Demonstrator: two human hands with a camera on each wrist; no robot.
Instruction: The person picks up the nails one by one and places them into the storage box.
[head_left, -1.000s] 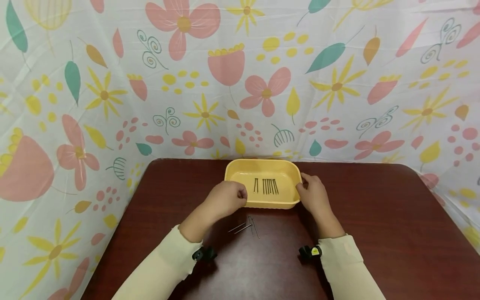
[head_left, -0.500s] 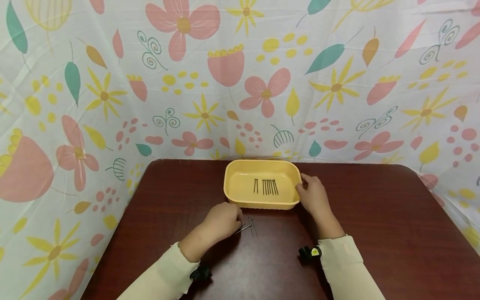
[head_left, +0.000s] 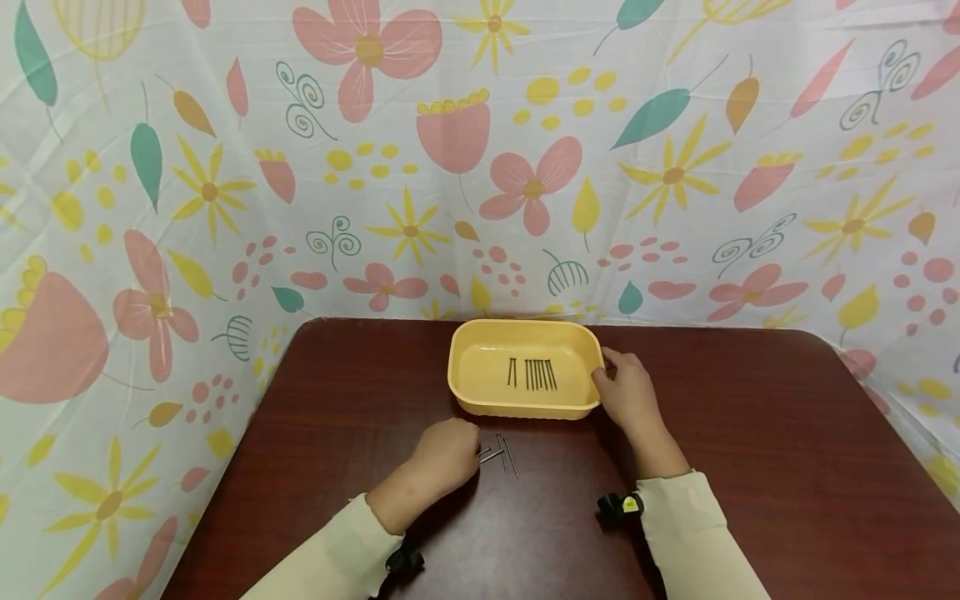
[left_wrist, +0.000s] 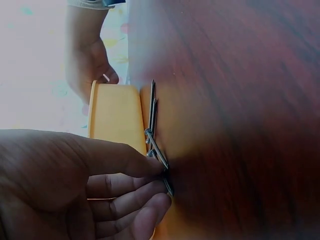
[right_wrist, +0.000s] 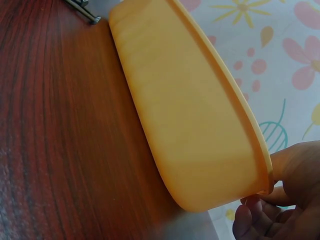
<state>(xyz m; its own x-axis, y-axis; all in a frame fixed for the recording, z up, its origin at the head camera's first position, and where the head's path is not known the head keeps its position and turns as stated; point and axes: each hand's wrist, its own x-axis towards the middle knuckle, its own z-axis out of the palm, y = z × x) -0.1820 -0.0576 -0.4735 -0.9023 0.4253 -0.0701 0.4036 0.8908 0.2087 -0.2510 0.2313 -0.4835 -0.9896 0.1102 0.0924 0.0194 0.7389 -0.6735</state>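
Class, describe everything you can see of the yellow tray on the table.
The yellow tray is a rounded rectangle with raised walls and a lipped rim; it looks like smooth plastic, with shallow ripples low on the outside. It sits upright near the far edge of the dark reddish-brown table. Slim dark nails lie inside: a pair, and a closer-packed group to their right. The person's right hand grips its rim at the right end.

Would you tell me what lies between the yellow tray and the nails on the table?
Only bare table lies between the yellow tray and those nails; the head view shows this.
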